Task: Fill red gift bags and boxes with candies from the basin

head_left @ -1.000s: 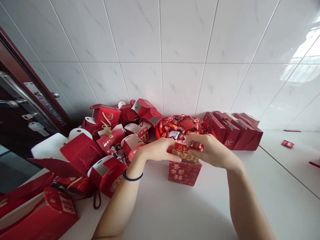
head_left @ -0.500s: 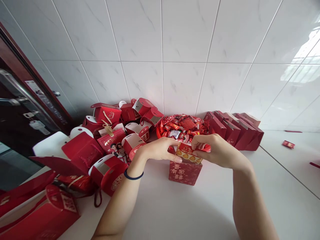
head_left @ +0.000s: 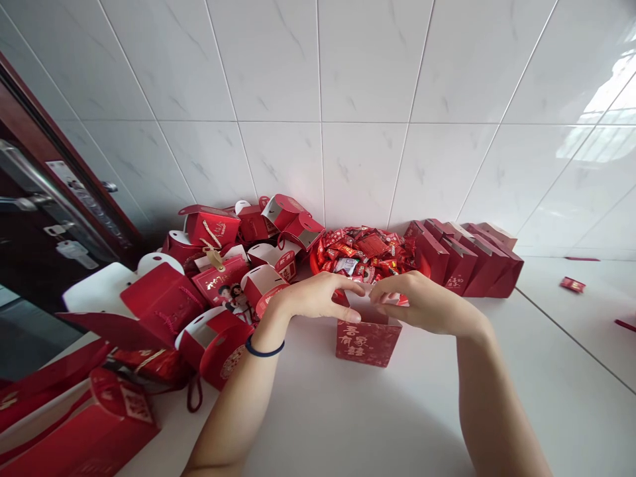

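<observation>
A small dark-red paper gift bag point(head_left: 368, 344) with pale lettering stands upright and open at the top on the white surface. At its left rim is my left hand point(head_left: 322, 296), thumb along the front edge and fingers spread apart toward the back. Over the bag's right side hovers my right hand point(head_left: 427, 301), fingers bent and apart, with nothing visible between them. The biscuit-patterned packet is out of sight; the bag's inside is mostly hidden. Just behind stands a red basin point(head_left: 316, 266) heaped with wrapped sweets point(head_left: 370, 248).
Several red gift bags point(head_left: 460, 268) stand in a row at the right by the tiled wall point(head_left: 365, 165). Many opened red boxes point(head_left: 216, 225) are piled at the left, near a door point(head_left: 30, 199) with keys. One red wrapped sweet point(head_left: 573, 285) lies far right.
The biscuit-patterned packet has gone down out of view into the gift bag. My right hand has let go of it and its fingers have spread. My left hand has hardly moved.
</observation>
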### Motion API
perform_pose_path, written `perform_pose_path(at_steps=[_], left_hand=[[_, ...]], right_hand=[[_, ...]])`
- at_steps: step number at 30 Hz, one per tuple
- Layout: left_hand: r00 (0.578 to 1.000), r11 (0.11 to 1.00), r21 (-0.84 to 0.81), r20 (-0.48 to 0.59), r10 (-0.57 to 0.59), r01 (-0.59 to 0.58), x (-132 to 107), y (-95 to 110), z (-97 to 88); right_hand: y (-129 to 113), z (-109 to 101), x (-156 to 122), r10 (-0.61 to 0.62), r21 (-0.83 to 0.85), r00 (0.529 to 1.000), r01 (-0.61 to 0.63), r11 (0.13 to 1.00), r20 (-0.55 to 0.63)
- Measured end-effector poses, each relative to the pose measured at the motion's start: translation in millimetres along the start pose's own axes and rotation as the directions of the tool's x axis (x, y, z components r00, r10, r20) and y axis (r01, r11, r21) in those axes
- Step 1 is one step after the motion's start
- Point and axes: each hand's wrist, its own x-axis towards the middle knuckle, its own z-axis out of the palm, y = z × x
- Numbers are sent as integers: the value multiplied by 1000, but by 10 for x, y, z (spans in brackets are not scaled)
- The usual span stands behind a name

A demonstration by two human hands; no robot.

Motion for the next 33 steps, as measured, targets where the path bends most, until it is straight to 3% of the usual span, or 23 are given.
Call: perform_pose_path(at_steps=[7, 11, 16, 19, 24, 28, 33], left_hand=[[999, 999, 4, 32, -42, 42, -18, 15, -9], [999, 999, -13, -21, 43, -44, 33, 12, 46], [985, 993, 52, -129, 114, -108, 124, -8, 133], [954, 983, 72, -242, 180, -167, 125, -21, 130], [862, 973, 101, -451, 231, -208, 76, -58, 69], [827, 968, 72, -507, 244, -242, 80, -70, 62], [794, 952, 32, -543, 273, -306, 103, -48, 88]], right_hand=[[26, -114, -91, 45, 37, 985, -39, 999, -166], [63, -128, -113, 85, 16, 961, -84, 996, -262], [113, -121, -95, 107, -50, 963, -122, 991, -247], [148, -132, -92, 128, -76, 962, -150, 986, -240], [187, -175, -113, 153, 1, 961, -158, 988, -230], [205, -178, -110, 147, 94, 962, -129, 987, -229], [226, -172, -88, 87, 94, 947, -60, 994, -308]])
